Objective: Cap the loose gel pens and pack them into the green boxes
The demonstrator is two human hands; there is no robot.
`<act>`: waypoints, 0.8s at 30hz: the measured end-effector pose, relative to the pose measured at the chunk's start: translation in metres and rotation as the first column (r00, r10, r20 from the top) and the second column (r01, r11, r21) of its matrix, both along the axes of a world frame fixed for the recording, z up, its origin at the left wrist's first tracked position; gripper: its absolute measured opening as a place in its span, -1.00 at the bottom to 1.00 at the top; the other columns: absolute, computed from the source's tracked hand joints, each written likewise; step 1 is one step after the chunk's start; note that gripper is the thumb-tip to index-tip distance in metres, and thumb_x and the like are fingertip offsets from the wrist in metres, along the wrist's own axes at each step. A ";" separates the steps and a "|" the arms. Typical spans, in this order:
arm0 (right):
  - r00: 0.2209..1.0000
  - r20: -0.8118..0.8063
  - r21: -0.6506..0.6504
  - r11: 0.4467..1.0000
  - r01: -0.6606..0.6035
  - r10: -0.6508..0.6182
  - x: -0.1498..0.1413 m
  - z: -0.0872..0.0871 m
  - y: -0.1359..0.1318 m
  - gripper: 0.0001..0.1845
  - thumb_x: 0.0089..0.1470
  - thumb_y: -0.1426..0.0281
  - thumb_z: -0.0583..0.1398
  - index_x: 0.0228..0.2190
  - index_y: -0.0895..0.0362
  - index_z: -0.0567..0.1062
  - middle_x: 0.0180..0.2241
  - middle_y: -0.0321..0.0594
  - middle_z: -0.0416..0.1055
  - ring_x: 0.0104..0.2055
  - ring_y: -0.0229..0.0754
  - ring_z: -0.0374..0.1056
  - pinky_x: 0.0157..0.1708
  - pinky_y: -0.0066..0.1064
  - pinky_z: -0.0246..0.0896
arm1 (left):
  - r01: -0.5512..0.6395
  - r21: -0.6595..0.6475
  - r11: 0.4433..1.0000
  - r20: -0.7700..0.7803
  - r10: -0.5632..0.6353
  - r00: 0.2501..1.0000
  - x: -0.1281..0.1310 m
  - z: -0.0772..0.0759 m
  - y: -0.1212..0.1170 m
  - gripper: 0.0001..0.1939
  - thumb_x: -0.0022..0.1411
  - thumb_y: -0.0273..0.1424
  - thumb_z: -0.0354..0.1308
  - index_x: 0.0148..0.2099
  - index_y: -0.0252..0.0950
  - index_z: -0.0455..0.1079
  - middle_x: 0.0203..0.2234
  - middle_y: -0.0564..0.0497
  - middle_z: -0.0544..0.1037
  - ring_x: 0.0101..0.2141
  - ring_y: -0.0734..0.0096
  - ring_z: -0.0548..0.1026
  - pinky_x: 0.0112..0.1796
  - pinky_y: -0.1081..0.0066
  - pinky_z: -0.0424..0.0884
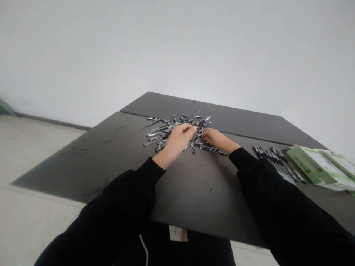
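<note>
Between the thumb and fingers of my left hand (181,137) is a pen (203,122), its pale pointed end tilted up and to the right. My right hand (216,138) reaches into the right side of a loose pile of pens and pen parts (158,138). Its fingers are curled together, and what they grip, if anything, is too small to make out. Short dark pen caps (184,115) lie at the far side of the pile. Both hands partly cover the pile.
A row of pens (274,162) lies to the right, partly behind my right sleeve. Green and white boxes (318,168) rest beyond it near the table's right edge. The dark table (111,155) has a seam across it, and a pale wall (177,48) stands behind.
</note>
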State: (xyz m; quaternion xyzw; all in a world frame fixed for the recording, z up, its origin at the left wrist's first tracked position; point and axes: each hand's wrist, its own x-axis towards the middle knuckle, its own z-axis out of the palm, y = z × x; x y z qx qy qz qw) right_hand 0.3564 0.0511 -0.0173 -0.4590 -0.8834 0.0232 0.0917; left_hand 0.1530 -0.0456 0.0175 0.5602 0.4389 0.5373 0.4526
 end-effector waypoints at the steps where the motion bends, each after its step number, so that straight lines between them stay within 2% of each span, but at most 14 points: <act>1: 1.000 -0.012 0.016 1.000 -0.010 0.011 0.000 0.002 -0.001 -0.73 0.08 0.64 0.13 -0.34 0.21 0.63 -0.23 -0.02 0.56 -0.12 -0.07 0.45 -0.02 -0.32 0.29 | 0.001 -0.005 1.000 0.001 -0.001 1.000 -0.001 0.000 0.000 -0.77 0.30 -0.40 0.11 -0.43 -0.31 0.38 -0.66 0.19 0.26 -0.65 0.61 0.11 -0.55 0.46 0.02; 3: 0.995 -0.102 0.072 0.997 0.021 -0.013 0.004 0.011 -0.006 -0.74 0.14 0.59 0.11 -0.28 0.22 0.61 -0.21 -0.01 0.56 -0.11 -0.06 0.45 -0.01 -0.28 0.29 | 0.009 -0.016 1.000 0.006 -0.009 1.000 -0.002 0.000 0.001 -0.79 0.29 -0.40 0.11 -0.42 -0.31 0.39 -0.65 0.19 0.26 -0.65 0.61 0.10 -0.54 0.46 0.01; 5: 0.934 -0.349 0.120 0.985 0.128 -0.079 0.013 0.024 -0.014 -0.80 0.18 0.51 0.15 -0.24 0.21 0.59 -0.24 -0.03 0.57 -0.18 -0.08 0.46 -0.07 -0.24 0.33 | 0.036 -0.024 0.999 0.016 -0.035 0.999 -0.004 -0.001 0.001 -0.81 0.28 -0.41 0.11 -0.41 -0.30 0.40 -0.65 0.19 0.26 -0.65 0.61 0.09 -0.54 0.46 0.01; 6: 0.851 -0.516 0.116 0.977 0.181 -0.097 0.019 0.032 -0.020 -0.83 0.19 0.46 0.18 -0.23 0.19 0.58 -0.26 -0.07 0.57 -0.24 -0.11 0.46 -0.12 -0.24 0.36 | 0.057 -0.021 0.998 0.018 -0.056 0.998 -0.004 -0.002 0.001 -0.81 0.27 -0.41 0.11 -0.41 -0.30 0.39 -0.65 0.19 0.26 -0.65 0.61 0.09 -0.54 0.46 0.00; 7: 0.730 -0.677 0.092 0.973 0.212 -0.095 0.026 0.041 -0.027 -0.85 0.19 0.41 0.20 -0.23 0.16 0.57 -0.27 -0.11 0.57 -0.30 -0.15 0.45 -0.17 -0.25 0.38 | 0.082 -0.011 0.997 0.015 -0.082 0.997 -0.004 -0.002 0.001 -0.82 0.26 -0.41 0.11 -0.42 -0.30 0.39 -0.65 0.19 0.26 -0.64 0.61 0.09 -0.54 0.46 0.00; 9: 0.469 -0.881 0.026 0.986 0.162 -0.054 0.038 0.055 -0.047 -0.85 0.20 0.31 0.24 -0.22 0.10 0.56 -0.25 -0.16 0.57 -0.33 -0.22 0.43 -0.20 -0.27 0.40 | 0.144 0.021 0.989 -0.015 -0.144 0.990 -0.003 -0.005 -0.001 -0.82 0.25 -0.38 0.12 -0.42 -0.29 0.38 -0.65 0.19 0.26 -0.64 0.60 0.10 -0.54 0.46 0.01; 11: 0.283 -0.958 -0.030 0.998 0.048 -0.042 0.047 0.064 -0.069 -0.84 0.17 0.27 0.29 -0.22 0.05 0.58 -0.23 -0.20 0.57 -0.32 -0.24 0.44 -0.18 -0.28 0.43 | 0.210 0.042 0.977 -0.064 -0.207 0.976 -0.001 -0.008 -0.003 -0.81 0.25 -0.33 0.13 -0.40 -0.28 0.40 -0.64 0.18 0.27 -0.62 0.59 0.12 -0.53 0.46 0.03; 13: 0.176 -0.982 -0.080 0.997 -0.020 -0.075 0.049 0.065 -0.089 -0.84 0.12 0.26 0.35 -0.23 0.02 0.61 -0.23 -0.22 0.58 -0.29 -0.23 0.46 -0.16 -0.28 0.44 | 0.272 0.050 0.961 -0.109 -0.266 0.958 0.002 -0.012 -0.006 -0.78 0.25 -0.27 0.14 -0.37 -0.28 0.43 -0.63 0.18 0.29 -0.61 0.57 0.14 -0.53 0.46 0.05; 17: 0.073 -0.990 -0.122 0.993 -0.005 -0.121 0.040 0.053 -0.109 -0.80 0.05 0.24 0.40 -0.26 0.01 0.63 -0.23 -0.20 0.60 -0.27 -0.19 0.48 -0.15 -0.22 0.45 | 0.330 0.039 0.943 -0.155 -0.320 0.935 0.005 -0.016 -0.010 -0.73 0.24 -0.18 0.14 -0.34 -0.28 0.47 -0.62 0.17 0.31 -0.61 0.56 0.15 -0.52 0.46 0.04; 21: 0.046 -0.989 -0.141 0.990 0.007 -0.141 0.031 0.039 -0.110 -0.77 0.02 0.22 0.42 -0.28 0.03 0.62 -0.24 -0.20 0.61 -0.28 -0.19 0.49 -0.11 -0.19 0.45 | 0.332 -0.018 0.943 -0.160 -0.331 0.930 0.006 -0.016 -0.012 -0.74 0.22 -0.18 0.14 -0.31 -0.27 0.49 -0.62 0.17 0.29 -0.61 0.54 0.14 -0.52 0.45 0.03; 24: 0.050 -0.984 -0.171 0.985 -0.011 -0.170 0.028 0.035 -0.110 -0.77 0.02 0.24 0.42 -0.28 0.04 0.62 -0.24 -0.21 0.62 -0.31 -0.22 0.48 -0.11 -0.20 0.46 | 0.339 -0.031 0.940 -0.159 -0.339 0.927 0.007 -0.017 -0.012 -0.74 0.23 -0.19 0.13 -0.29 -0.27 0.51 -0.62 0.17 0.29 -0.60 0.53 0.13 -0.53 0.44 0.02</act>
